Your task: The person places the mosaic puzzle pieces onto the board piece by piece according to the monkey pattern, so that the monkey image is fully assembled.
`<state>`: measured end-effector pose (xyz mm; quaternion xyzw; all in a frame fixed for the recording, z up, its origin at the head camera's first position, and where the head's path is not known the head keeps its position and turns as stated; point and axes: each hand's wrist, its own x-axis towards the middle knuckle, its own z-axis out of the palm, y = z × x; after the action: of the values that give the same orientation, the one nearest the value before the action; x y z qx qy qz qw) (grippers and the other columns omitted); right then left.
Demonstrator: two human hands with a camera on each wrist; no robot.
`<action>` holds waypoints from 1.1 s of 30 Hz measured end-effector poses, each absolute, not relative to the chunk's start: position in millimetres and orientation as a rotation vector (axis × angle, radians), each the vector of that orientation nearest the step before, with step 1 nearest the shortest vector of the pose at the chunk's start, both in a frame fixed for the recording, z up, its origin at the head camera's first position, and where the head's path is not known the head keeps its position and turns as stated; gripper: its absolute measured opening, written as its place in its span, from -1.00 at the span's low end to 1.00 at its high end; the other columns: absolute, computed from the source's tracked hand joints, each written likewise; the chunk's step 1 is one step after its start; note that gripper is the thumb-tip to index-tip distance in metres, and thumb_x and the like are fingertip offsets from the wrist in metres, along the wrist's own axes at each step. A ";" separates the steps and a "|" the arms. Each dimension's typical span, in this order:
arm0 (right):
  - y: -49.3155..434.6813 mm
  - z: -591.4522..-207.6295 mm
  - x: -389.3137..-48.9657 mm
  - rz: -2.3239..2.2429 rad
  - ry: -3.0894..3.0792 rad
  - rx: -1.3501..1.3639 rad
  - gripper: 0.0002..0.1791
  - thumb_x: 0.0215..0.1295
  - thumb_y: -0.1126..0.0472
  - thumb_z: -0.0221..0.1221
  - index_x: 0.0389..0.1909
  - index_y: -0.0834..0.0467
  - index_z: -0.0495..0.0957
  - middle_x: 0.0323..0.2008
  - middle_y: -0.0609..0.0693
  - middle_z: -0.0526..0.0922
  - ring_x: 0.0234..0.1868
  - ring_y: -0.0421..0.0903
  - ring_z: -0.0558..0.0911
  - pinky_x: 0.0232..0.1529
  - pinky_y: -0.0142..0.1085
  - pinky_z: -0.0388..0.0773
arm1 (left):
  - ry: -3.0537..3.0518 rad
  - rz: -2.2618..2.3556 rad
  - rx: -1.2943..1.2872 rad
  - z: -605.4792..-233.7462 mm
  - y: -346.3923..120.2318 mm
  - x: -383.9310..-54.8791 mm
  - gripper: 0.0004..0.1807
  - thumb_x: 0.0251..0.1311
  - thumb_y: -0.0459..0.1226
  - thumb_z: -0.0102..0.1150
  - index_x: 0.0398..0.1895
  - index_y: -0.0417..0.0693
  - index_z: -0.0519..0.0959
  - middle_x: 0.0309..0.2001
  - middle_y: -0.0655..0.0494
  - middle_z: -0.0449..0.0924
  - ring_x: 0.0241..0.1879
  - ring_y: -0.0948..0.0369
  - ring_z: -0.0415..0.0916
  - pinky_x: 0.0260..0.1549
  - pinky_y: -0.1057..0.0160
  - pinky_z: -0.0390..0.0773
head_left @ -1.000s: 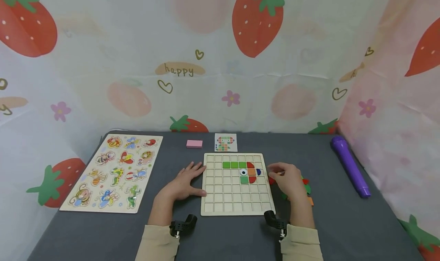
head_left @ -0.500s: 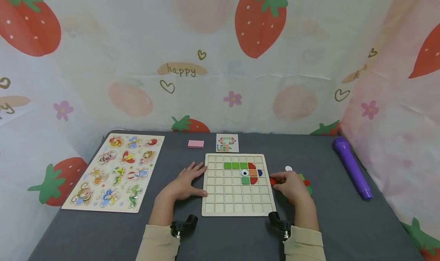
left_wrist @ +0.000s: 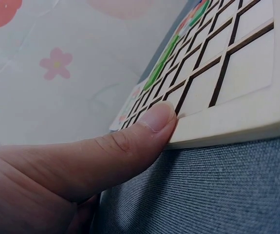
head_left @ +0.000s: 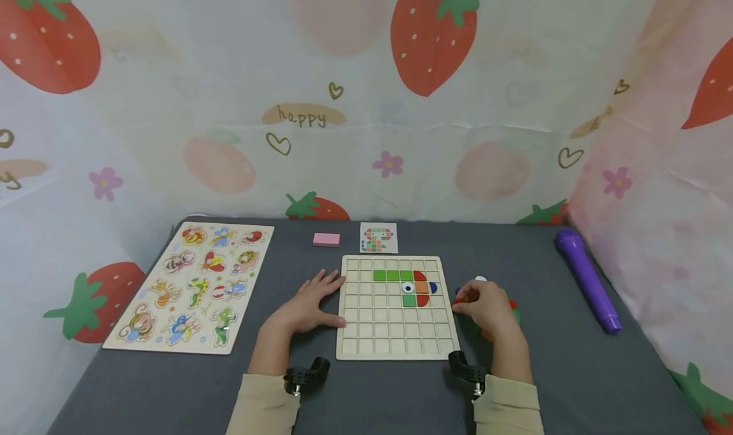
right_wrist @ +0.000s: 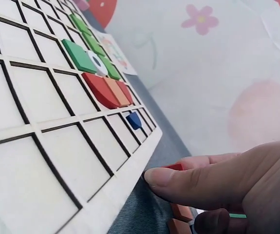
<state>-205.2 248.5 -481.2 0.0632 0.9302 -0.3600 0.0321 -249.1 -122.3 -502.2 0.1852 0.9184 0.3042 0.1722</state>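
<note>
A wooden grid board [head_left: 366, 333] lies on the table. Green squares [head_left: 392, 275], red rounded pieces, an orange square, an eye piece [head_left: 408, 288] and a blue rounded piece [head_left: 432, 288] sit in its cells. My left hand [head_left: 306, 304] rests at the board's left side with fingers spread; in the left wrist view its thumb [left_wrist: 130, 141] touches the edge. Just right of the board, my right hand [head_left: 485, 304] pinches a small red piece [right_wrist: 175, 166] between thumb and forefinger, low over the table. The fingers hide most of that piece.
Loose coloured pieces lie partly hidden under and beyond my right hand, a white one [head_left: 481, 278] among them. A pattern card [head_left: 378, 238] and pink block [head_left: 326, 240] stand behind the board. An insect puzzle [head_left: 189, 289] lies left, a purple tube [head_left: 588, 279] right.
My right hand's fingers have drawn together on the red piece after reaching toward it beside the board. The left hand stays in place. The head view has shifted slightly.
</note>
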 end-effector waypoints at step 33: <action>196.9 -470.5 -217.3 -1.314 2.886 -0.076 -0.77 0.41 0.16 0.25 0.01 0.13 0.68 -0.25 -0.01 0.75 -0.25 -0.10 0.67 -0.29 -0.25 0.55 | 2.611 0.873 0.525 -500.1 -121.3 -248.5 0.07 0.04 0.05 0.50 0.60 0.09 0.16 0.63 0.03 -0.03 0.63 -0.08 -0.29 0.53 -0.26 -0.16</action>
<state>-217.3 196.9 -470.5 -0.0240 0.9098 -0.4141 -0.0153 -248.5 -121.3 -500.1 0.1848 0.9182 0.3071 0.1688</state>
